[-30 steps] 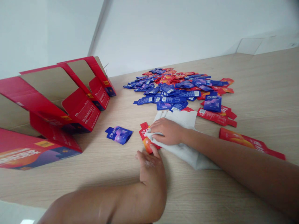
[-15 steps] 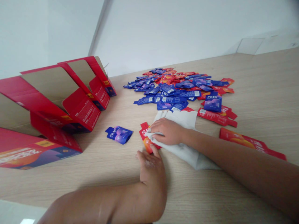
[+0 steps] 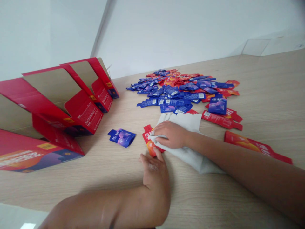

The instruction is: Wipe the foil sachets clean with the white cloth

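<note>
A white cloth (image 3: 194, 122) is bunched under my right hand (image 3: 169, 135), whose fingers are closed on it. Part of the cloth presses onto a red-and-orange pouch (image 3: 150, 146) lying flat on the table. My left hand (image 3: 153, 167) lies at the pouch's near edge, fingers apart, with fingertips touching its lower end. To the left of that pouch is a single blue pouch (image 3: 122, 137) with purple fruit shapes. Another red pouch (image 3: 250, 144) lies to the right, partly behind my right forearm.
A spread pile of blue and red pouches (image 3: 176, 92) covers the back middle of the wooden table (image 3: 195, 203). Several open red cardboard boxes (image 3: 57, 143) stand in a row on the left. A white wall (image 3: 190, 31) rises behind the table.
</note>
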### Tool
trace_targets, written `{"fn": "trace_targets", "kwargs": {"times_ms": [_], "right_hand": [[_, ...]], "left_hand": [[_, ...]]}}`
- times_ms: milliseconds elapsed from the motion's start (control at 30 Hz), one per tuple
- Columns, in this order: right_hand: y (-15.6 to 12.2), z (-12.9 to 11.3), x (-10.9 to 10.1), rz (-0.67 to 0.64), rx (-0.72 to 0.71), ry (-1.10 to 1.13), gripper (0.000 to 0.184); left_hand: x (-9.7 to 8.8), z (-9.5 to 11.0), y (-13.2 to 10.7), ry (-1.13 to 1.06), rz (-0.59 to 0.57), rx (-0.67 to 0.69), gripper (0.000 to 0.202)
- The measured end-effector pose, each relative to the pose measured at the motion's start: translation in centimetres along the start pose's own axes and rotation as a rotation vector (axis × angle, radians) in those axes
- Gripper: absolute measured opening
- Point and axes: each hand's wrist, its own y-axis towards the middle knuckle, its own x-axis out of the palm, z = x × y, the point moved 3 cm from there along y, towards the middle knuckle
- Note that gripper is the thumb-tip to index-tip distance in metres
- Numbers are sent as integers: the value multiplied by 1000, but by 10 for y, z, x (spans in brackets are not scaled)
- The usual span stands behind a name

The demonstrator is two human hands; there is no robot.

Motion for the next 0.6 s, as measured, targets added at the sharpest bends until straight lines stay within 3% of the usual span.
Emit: {"fn": "trace_targets", "kwargs": {"times_ms": [600], "right_hand": [[0,0,0,7,-1,13,16]], "left_hand": [[-1,1,0,57,24,0,49]]}}
